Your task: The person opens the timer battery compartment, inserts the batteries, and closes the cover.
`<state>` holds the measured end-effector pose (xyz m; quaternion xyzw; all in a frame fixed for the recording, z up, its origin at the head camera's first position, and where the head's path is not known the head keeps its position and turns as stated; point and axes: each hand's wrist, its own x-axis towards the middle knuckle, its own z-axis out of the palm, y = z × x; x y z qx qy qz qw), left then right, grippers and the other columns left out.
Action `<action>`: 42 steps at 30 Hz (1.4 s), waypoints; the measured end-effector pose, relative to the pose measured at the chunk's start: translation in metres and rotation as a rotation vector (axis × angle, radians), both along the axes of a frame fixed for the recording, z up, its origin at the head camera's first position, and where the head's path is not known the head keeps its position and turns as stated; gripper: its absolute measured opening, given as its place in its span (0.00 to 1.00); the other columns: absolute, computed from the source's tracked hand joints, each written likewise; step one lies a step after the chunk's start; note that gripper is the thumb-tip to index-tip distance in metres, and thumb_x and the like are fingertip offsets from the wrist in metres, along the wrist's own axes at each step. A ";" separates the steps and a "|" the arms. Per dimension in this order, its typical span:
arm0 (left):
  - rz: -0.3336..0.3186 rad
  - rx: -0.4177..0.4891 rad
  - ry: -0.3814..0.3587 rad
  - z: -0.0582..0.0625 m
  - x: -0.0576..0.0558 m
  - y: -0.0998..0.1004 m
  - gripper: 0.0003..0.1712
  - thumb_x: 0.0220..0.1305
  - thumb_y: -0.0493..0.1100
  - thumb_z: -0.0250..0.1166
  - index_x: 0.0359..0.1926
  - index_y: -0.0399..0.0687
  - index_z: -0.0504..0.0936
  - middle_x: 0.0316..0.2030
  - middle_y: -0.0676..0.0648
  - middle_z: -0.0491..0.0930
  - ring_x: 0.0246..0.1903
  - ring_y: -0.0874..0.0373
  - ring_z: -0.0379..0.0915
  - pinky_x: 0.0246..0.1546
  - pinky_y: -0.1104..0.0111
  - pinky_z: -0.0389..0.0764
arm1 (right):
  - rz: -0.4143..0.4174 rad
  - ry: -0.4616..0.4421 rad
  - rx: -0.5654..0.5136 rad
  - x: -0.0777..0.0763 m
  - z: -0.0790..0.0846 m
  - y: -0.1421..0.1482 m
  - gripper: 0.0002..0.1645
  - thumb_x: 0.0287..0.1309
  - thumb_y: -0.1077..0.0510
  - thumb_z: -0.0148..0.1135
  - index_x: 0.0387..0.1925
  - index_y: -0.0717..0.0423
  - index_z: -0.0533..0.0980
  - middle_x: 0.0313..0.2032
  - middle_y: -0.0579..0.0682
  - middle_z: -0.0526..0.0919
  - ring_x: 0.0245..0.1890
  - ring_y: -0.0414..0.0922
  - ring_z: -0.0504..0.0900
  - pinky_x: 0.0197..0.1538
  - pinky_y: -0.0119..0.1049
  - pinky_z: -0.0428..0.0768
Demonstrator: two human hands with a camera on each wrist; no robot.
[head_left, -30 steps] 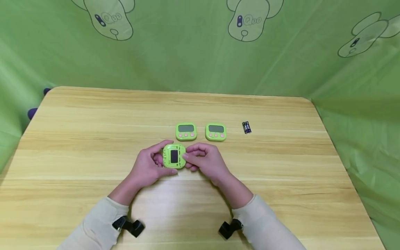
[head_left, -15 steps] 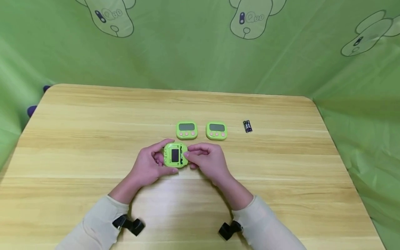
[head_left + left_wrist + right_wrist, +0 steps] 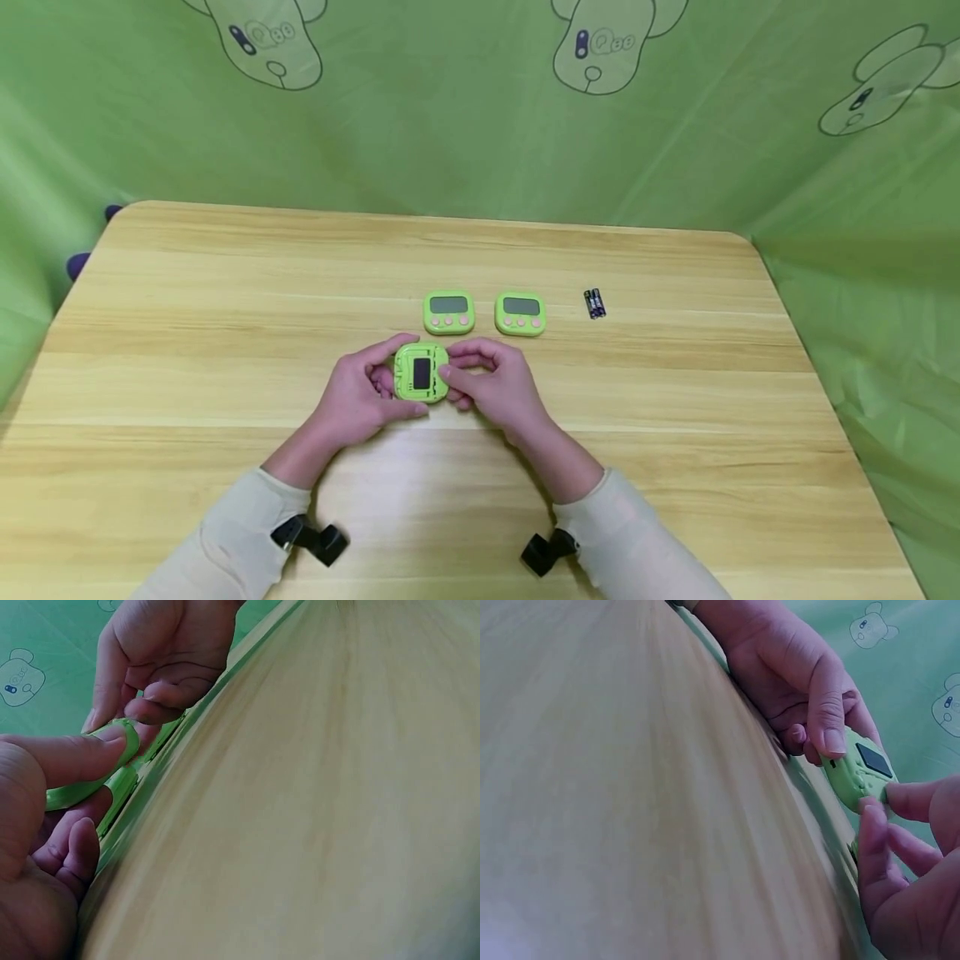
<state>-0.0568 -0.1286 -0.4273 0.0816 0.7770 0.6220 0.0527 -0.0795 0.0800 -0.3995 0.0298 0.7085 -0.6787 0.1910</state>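
Note:
A light-green digital timer (image 3: 411,372) is held back side up above the table, with a dark rectangle in the middle of its back. My left hand (image 3: 358,387) grips it from the left, thumb along the near edge and index finger at the far edge. From the right, my right hand (image 3: 498,383) pinches its side, thumb on top over the battery cover strip and fingers at the edge. In the right wrist view the timer (image 3: 847,776) sits tilted between both hands. The left wrist view shows only its rim (image 3: 131,739), largely hidden by fingers.
Two more green timers, one on the left (image 3: 448,312) and one on the right (image 3: 521,314), lie screen up just beyond my hands. A pair of dark batteries (image 3: 595,303) lies farther right on the wooden table (image 3: 675,400). A green curtain (image 3: 450,150) hangs behind.
Half a second ago a dark slot with batteries showed beside my right thumb; now green covers that strip, as it did a second ago. My right thumb has shifted slightly left; the left hand keeps its grip.

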 end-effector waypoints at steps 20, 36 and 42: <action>-0.025 0.039 0.007 -0.001 0.001 -0.002 0.49 0.35 0.29 0.84 0.64 0.45 0.78 0.22 0.45 0.77 0.21 0.52 0.72 0.19 0.68 0.76 | 0.056 -0.155 0.008 -0.010 0.001 0.001 0.08 0.51 0.67 0.76 0.33 0.65 0.83 0.26 0.57 0.85 0.20 0.42 0.80 0.23 0.30 0.79; 0.013 -0.017 0.100 0.000 -0.002 0.000 0.52 0.35 0.31 0.84 0.67 0.39 0.74 0.57 0.49 0.76 0.27 0.53 0.73 0.25 0.69 0.79 | -0.048 0.144 0.062 0.001 -0.011 -0.006 0.16 0.51 0.67 0.76 0.44 0.60 0.85 0.34 0.54 0.87 0.27 0.46 0.86 0.30 0.36 0.85; 0.055 0.017 0.115 0.000 0.000 0.000 0.52 0.35 0.32 0.85 0.66 0.36 0.73 0.50 0.46 0.79 0.25 0.53 0.74 0.24 0.69 0.80 | 0.033 0.260 0.101 0.005 -0.013 -0.004 0.13 0.53 0.72 0.72 0.42 0.62 0.86 0.38 0.53 0.88 0.34 0.49 0.87 0.38 0.39 0.86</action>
